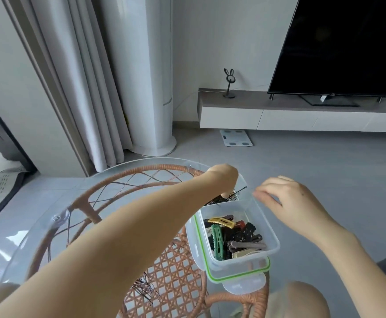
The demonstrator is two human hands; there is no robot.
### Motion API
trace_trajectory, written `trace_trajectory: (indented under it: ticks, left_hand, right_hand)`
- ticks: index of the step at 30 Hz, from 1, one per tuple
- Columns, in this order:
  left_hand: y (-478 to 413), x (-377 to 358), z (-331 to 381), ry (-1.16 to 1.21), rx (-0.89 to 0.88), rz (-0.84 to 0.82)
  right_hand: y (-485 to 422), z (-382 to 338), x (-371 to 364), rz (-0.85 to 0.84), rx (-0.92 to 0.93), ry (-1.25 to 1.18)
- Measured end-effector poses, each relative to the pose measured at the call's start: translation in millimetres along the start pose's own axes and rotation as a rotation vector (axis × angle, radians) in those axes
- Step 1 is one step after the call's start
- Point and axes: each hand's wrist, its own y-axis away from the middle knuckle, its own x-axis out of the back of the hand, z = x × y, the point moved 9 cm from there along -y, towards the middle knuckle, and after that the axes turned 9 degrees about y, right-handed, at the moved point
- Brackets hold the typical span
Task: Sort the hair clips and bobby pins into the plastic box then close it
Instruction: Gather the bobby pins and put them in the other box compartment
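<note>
A clear plastic box (pixel 270 240) with two compartments stands on its green-edged lid (pixel 237 275) on the glass table top. The near compartment holds several coloured hair clips (pixel 232 237). The far one holds a dark tangle of bobby pins (pixel 220 199). My left hand (pixel 224 177) is bent down over the far compartment with its fingers hidden; one bobby pin sticks out from under it. To the right of the box my right hand (pixel 286 198) hovers with its fingers loosely curled near the rim, holding nothing. More loose bobby pins (pixel 145 289) lie on the table under my left forearm.
The round glass top (pixel 38 232) rests on a rattan frame (pixel 84 203). The box sits near the table's right edge. Beyond are a grey floor, a white scale (pixel 235 138), curtains, a white column unit and a low TV shelf (pixel 302 111).
</note>
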Motion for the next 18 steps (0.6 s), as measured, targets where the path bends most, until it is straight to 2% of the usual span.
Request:
trace_trajectory:
  ticks: [6,8,11,15,18]
  left_hand:
    - [11.8,-5.7,-12.2,0.036,-0.095,0.036]
    - [19.5,-2.5,-17.0,0.159,-0.140,0.055]
    - [42.9,17.8,-31.1,0.323,-0.171,0.178]
    - [92.6,32.1,-69.2,0.415,-0.142,0.313]
    - [133.9,10.5,-116.6,0.455,-0.048,0.380]
  right_hand:
    - [4.2,-6.3,-2.7,-0.010,0.000,-0.015]
    - [4.8,-10.2,-2.8,-0.013,0.002,-0.014]
    - [5.7,-23.7,0.5,0.001,0.026,-0.025]
    - [8.6,-65.1,-1.7,-0.025,0.077,-0.139]
    - [16.5,-112.1,-23.0,-0.095,0.119,-0.282]
